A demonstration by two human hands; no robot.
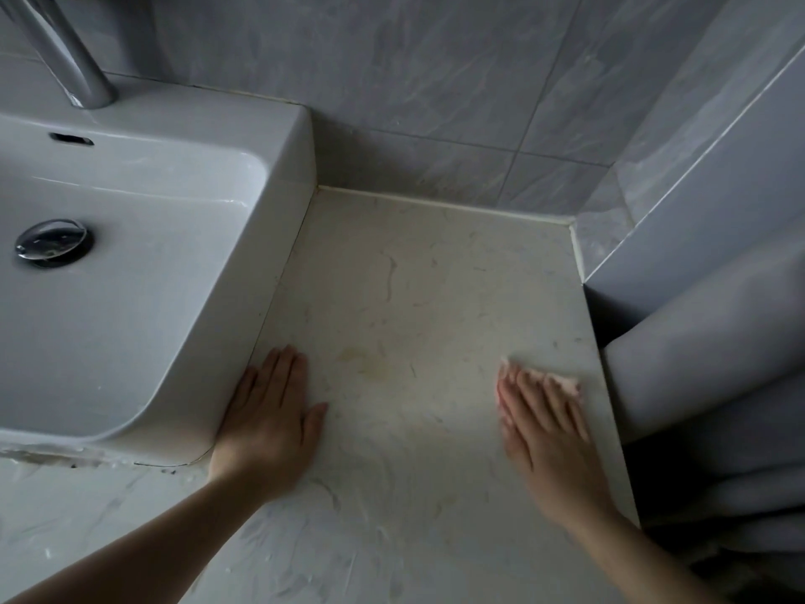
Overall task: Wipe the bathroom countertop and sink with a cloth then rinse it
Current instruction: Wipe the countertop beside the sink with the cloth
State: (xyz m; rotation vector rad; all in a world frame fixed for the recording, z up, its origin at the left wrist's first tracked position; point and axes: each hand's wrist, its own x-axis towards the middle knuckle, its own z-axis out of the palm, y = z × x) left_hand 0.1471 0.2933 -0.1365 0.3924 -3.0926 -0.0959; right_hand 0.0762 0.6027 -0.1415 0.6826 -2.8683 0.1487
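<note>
A: The cloth [566, 381] is found close to the right edge of the countertop [414, 298], toward the front, flattened under the right hand [544, 425].

B: No grip is closed round it. The fingers are laid straight and spread, so the cloth is pressed, not pinched. Broad pressure is probably what is wanted for wiping.

A: And its lie?

B: Only a pale pink strip is shown past the fingertips, running crosswise to them, roughly in line with the back edge. The rest is covered, so the true long axis cannot be told. The hand itself is blurred.

A: The left hand [270, 411] is laid flat on bare stone, fingers straight, nothing held, against the front right corner of the sink [287, 167].

B: A brace, it may be judged, so weight can be leaned into the stroke. The faucet [74, 58] is seen at the back left, and a grey curtain [718, 364] is hung just past the right edge.
</note>
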